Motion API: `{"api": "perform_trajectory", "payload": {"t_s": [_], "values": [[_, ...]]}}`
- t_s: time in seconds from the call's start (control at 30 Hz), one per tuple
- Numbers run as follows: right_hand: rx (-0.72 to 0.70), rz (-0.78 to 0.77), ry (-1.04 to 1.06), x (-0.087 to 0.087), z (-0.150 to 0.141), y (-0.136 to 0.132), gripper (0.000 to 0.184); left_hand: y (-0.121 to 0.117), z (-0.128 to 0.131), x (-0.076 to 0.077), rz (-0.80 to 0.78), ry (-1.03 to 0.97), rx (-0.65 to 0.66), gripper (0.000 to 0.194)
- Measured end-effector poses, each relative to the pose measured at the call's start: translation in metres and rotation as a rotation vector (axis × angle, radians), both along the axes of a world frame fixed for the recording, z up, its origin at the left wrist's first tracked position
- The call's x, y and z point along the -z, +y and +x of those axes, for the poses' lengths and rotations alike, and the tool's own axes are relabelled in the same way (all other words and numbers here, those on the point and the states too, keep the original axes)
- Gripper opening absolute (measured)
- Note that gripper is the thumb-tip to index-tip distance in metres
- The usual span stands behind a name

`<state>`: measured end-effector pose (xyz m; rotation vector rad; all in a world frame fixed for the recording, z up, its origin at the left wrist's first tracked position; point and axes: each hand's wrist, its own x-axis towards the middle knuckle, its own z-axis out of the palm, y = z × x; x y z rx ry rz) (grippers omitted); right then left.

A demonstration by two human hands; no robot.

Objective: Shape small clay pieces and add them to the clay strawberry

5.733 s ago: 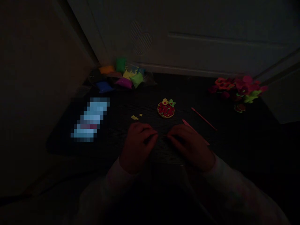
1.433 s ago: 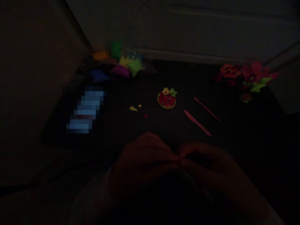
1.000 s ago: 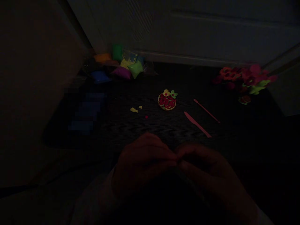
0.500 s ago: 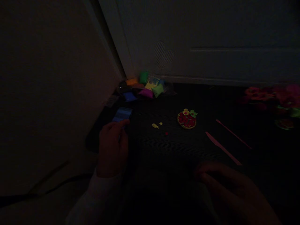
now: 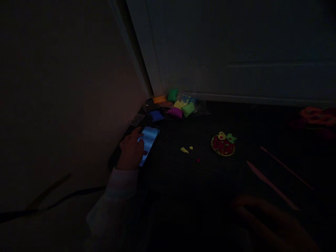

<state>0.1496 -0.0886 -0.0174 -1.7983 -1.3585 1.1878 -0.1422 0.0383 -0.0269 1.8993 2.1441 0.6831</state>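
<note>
My left hand (image 5: 130, 149) is at the left edge of a phone (image 5: 151, 140) with a lit screen, lying on the dark table. Its thumb and index finger are apart and reach over the screen. My right hand (image 5: 270, 222) is low at the right, very dark and blurred, its fingers bent; whether anything is in them is hidden. A small round clay pizza (image 5: 223, 145) with red topping, a yellow flower and a green one lies right of centre. Yellow clay scraps (image 5: 184, 150) and a red clay bit (image 5: 198, 160) lie between the phone and the pizza.
Colourful clay packets (image 5: 175, 112) are heaped in the back corner against the wall. A pink modelling knife (image 5: 271, 185) and a thin pink stick (image 5: 286, 167) lie on the right. Red-orange flower shapes (image 5: 319, 115) are at the far right. The room is very dark.
The phone's screen has brightened, and more of it shows beside my left hand, whose fingers have spread. The view has shifted, so the objects sit further right and lower.
</note>
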Motion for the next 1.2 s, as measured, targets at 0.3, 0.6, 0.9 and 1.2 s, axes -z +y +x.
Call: {"api": "perform_trajectory", "payload": {"t_s": [0.3, 0.6, 0.9, 1.2], "values": [[-0.066, -0.023, 0.066, -0.021, -0.011, 0.003, 0.014, -0.068, 0.067, -0.032, -0.038, -0.41, 0.286, 0.02], [-0.141, 0.022, 0.054, -0.04, -0.01, -0.003, 0.011, -0.092, 0.109, -0.037, -0.155, -0.795, 0.719, 0.019], [-0.183, 0.041, 0.023, -0.044, -0.009, -0.006, 0.012, -0.095, 0.115, -0.038, -0.27, -0.882, 0.641, 0.011], [-0.204, 0.074, 0.016, -0.045, -0.01, -0.006, 0.01, -0.097, 0.116, -0.039, -0.274, -0.882, 0.611, 0.009]]}}
